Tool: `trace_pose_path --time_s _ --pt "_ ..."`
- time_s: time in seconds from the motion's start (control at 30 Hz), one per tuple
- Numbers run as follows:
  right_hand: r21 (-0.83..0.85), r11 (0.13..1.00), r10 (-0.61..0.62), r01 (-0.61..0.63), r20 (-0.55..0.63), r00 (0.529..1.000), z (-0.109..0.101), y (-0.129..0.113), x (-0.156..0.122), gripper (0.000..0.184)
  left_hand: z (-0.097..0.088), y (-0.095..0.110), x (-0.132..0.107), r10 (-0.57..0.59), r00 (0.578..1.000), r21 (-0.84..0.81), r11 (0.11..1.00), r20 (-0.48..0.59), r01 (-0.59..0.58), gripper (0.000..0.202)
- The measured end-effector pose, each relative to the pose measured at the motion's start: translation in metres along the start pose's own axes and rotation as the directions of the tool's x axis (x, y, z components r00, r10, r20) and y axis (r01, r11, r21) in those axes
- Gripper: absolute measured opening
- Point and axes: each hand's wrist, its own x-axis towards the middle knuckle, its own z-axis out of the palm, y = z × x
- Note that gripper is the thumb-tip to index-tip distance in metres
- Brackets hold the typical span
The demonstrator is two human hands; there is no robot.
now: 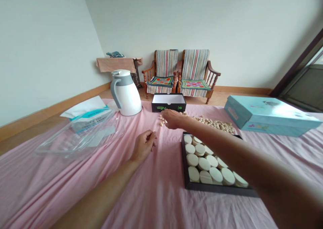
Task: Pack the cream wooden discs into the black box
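Observation:
My right hand (172, 118) reaches across to the far side of the pink cloth. Its fingers are bent down and closed among small beige nuts (162, 123), just in front of an open black box (165, 107) with a white inside. Whatever is between those fingertips is hidden. Nearer to me, my left hand (144, 144) rests low over the cloth with its fingers curled inward; I cannot make out anything in them. Under my right forearm lies a shallow black tray (185, 168) filled with stacked round cream-coloured discs (204, 163). More nuts (214, 124) form a long pile behind the tray.
A white and grey thermos jug (128, 96) stands at the back left. Beside it lie a clear plastic container (73, 139) and a blue and white packet (88, 116). A light blue box (270, 116) sits to the right. Two wooden chairs (195, 74) stand beyond the cloth (161, 188).

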Motion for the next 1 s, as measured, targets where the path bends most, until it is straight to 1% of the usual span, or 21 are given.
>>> trace_pose_path --time_s 0.1,0.13,0.17,0.23,0.3,0.37,0.47,0.57,0.67,0.73,0.83,1.0 --pt "0.011 0.998 0.059 -0.058 -0.074 0.996 -0.022 0.013 -0.043 0.037 0.000 0.000 0.001 -0.004 1.000 0.000 1.000 0.007 0.004 0.035" --pt "0.022 0.997 0.074 -0.072 -0.094 0.993 -0.029 0.019 -0.060 0.036 0.000 0.000 0.001 -0.003 1.000 0.002 1.000 0.007 0.003 0.035" --pt "0.074 0.995 0.072 -0.063 -0.128 0.989 -0.035 0.024 -0.077 0.033 0.001 0.000 0.001 0.000 1.000 0.004 1.000 0.005 0.000 0.034" --pt "0.138 0.987 0.099 -0.077 -0.153 0.983 -0.043 0.035 -0.112 0.022 0.001 -0.001 0.003 0.005 1.000 0.007 1.000 -0.004 -0.005 0.033" --pt "0.177 0.979 0.130 -0.103 -0.147 0.980 -0.048 0.044 -0.143 0.017 0.001 -0.002 0.004 0.008 1.000 0.011 1.000 -0.016 -0.008 0.032" --pt "0.196 0.970 0.167 -0.143 -0.109 0.980 -0.048 0.051 -0.169 0.014 0.001 -0.004 0.005 0.011 1.000 0.015 1.000 -0.025 -0.011 0.032" --pt "0.196 0.962 0.202 -0.190 -0.039 0.979 -0.041 0.062 -0.196 0.018 0.001 -0.005 0.006 0.018 0.999 0.025 1.000 -0.034 -0.017 0.033" --pt "0.184 0.956 0.232 -0.228 -0.003 0.973 -0.031 0.071 -0.212 0.021 0.002 -0.002 0.005 0.022 0.999 0.035 0.999 -0.041 -0.021 0.034" --pt "0.180 0.954 0.238 -0.239 0.023 0.971 -0.021 0.076 -0.222 0.023 0.002 0.002 0.005 0.024 0.998 0.046 0.999 -0.050 -0.022 0.035" --pt "0.182 0.952 0.241 -0.245 0.041 0.970 -0.015 0.075 -0.226 0.027 0.003 0.004 0.004 0.024 0.998 0.055 0.998 -0.057 -0.021 0.034" --pt "0.175 0.949 0.254 -0.262 0.066 0.965 -0.009 0.069 -0.228 0.026 0.003 0.006 0.004 0.023 0.998 0.067 0.998 -0.067 -0.019 0.033" --pt "0.174 0.954 0.241 -0.246 0.049 0.969 -0.003 0.064 -0.228 0.027 0.003 0.007 0.004 0.020 0.998 0.070 0.997 -0.065 -0.015 0.035"
